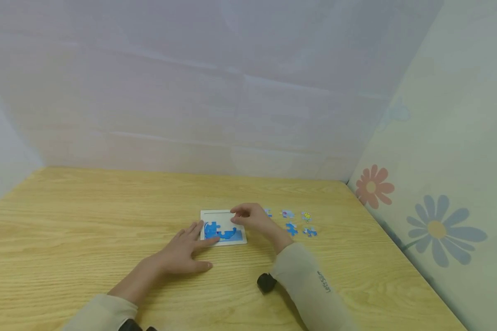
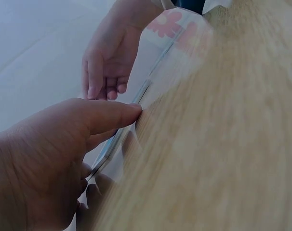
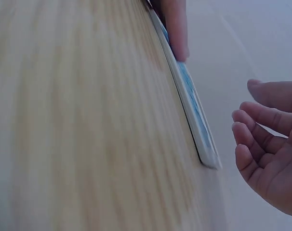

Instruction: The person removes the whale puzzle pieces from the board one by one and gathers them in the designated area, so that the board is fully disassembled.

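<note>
A flat white-framed jigsaw board [image 1: 216, 217] lies on the table, its lower part filled with joined blue puzzle pieces [image 1: 211, 230]. My left hand [image 1: 181, 252] is spread at the board's left and near side, with the index fingertip touching the near edge. The left wrist view shows its thumb [image 2: 122, 114] extended beside the board's edge. Over the board's right side hovers my right hand [image 1: 254, 218]. In the right wrist view its fingers [image 3: 261, 118] are loosely bent, thumb apart from them, and no piece shows between them.
Several loose puzzle pieces [image 1: 291, 229] lie right of the board, one partly hidden behind the right hand. The wooden table [image 1: 107, 207] meets a pale sheet [image 1: 170, 92] at the back. A flower-printed panel [image 1: 459, 161] stands along the right edge.
</note>
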The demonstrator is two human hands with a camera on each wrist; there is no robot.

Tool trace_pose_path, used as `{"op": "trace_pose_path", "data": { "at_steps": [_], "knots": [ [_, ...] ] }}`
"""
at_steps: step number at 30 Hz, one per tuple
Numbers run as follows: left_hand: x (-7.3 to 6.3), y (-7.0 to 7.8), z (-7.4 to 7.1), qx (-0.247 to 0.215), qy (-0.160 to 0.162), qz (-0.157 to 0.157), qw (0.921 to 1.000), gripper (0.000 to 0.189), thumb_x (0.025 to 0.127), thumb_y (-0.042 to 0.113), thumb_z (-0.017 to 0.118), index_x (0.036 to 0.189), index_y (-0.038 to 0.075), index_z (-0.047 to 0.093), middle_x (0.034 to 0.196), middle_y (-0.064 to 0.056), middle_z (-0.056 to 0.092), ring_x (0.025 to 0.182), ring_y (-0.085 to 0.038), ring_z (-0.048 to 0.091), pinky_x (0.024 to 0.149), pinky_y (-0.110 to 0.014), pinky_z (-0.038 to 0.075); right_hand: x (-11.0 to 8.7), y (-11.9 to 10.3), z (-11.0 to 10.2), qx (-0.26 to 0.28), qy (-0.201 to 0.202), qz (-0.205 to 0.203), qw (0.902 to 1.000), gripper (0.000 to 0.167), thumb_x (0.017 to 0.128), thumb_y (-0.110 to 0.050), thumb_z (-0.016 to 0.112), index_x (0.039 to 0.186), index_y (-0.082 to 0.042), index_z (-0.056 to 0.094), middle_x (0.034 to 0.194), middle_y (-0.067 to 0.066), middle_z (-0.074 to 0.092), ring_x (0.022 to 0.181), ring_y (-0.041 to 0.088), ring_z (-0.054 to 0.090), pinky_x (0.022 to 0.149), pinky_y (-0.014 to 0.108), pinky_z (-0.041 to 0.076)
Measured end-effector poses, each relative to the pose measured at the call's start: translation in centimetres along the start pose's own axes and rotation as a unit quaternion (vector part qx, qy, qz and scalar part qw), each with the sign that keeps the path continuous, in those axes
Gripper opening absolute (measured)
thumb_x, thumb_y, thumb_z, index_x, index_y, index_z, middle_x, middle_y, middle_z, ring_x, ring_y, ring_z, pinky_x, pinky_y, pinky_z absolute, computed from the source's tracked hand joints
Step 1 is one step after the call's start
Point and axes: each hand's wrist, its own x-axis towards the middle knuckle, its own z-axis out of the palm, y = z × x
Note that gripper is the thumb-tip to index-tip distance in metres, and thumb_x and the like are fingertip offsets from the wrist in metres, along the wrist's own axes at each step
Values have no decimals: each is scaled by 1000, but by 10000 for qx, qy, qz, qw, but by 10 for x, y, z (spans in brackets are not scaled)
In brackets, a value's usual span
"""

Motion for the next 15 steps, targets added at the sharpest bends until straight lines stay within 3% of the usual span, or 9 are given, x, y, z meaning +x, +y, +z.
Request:
{"op": "trace_pose_path", "data": {
  "at_steps": [3, 9, 15],
  "knots": [
    [0, -2, 1, -7, 24, 37, 10000, 60, 78, 53, 52, 129, 24, 43, 138, -25, 10, 126, -37, 5, 95, -54, 8, 7, -1, 10, -140, -40, 42, 9999, 28, 82, -16, 60, 106, -2, 60, 84, 0, 56, 76, 14, 50, 67, 24, 43],
    [0, -3, 4, -1, 42, 139, 9999, 60, 78, 54, 50, 130, 24, 42, 138, -25, 9, 126, -37, 4, 95, -54, 7, 15, 3, 28, 94, 26, 223, 9997, 25, 79, -12, 63, 102, -2, 62, 79, 0, 57, 73, 13, 50, 67, 23, 42],
    [1, -1, 3, -30, 2, 205, 9998, 61, 79, 53, 50, 130, 22, 41, 138, -26, 7, 126, -38, 2, 95, -54, 5, 15, 5, 38, -400, 104, 243, 9989, 28, 77, -16, 66, 103, -7, 63, 80, -2, 54, 74, 12, 48, 66, 24, 41]
  ]
}}
